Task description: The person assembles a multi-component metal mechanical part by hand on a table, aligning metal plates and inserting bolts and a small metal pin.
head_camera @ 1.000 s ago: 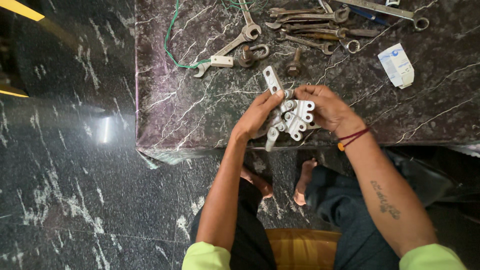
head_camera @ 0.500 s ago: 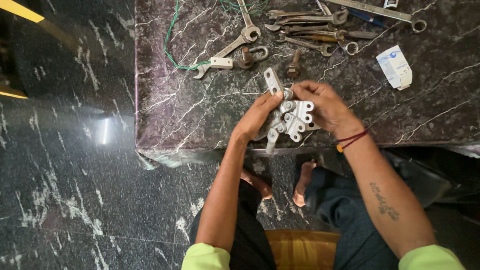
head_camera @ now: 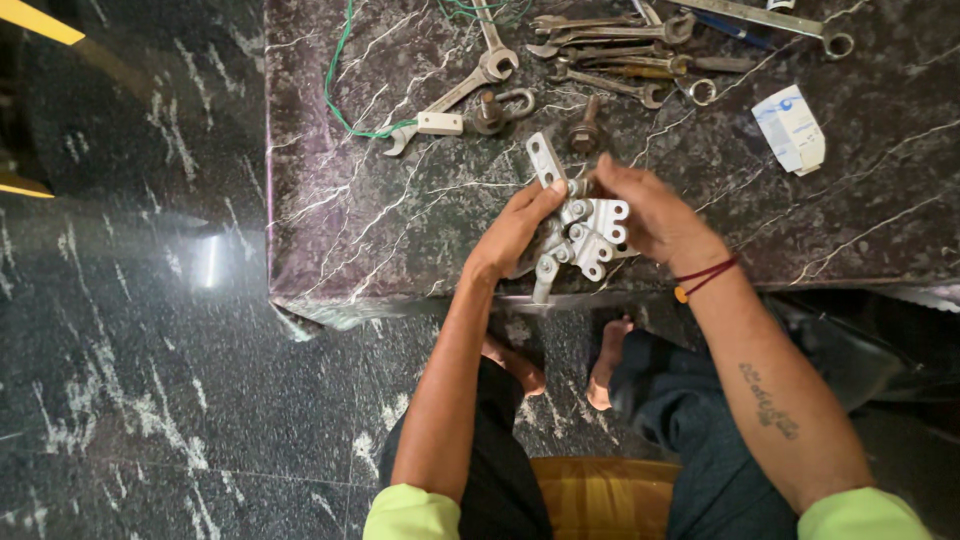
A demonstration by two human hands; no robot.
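Note:
A grey metal bracket assembly (head_camera: 578, 232), made of several flat plates with bolt holes, sits at the near edge of a dark marble slab (head_camera: 360, 220). My left hand (head_camera: 510, 235) grips its left side with fingers curled around a plate. My right hand (head_camera: 650, 210) holds its right and upper side, fingertips at a bolt near the top. One plate (head_camera: 543, 158) sticks up and away from the cluster.
Several spanners (head_camera: 600, 45) lie along the slab's far edge, with a green wire (head_camera: 340, 90), a small white block (head_camera: 440, 123), a shackle (head_camera: 505, 103), a bolt (head_camera: 586, 128) and a white packet (head_camera: 790, 128). My bare feet (head_camera: 605, 365) rest on the dark floor below.
My hands have stayed on the bracket assembly; the fingers have shifted slightly around it. Nothing else on the slab has moved.

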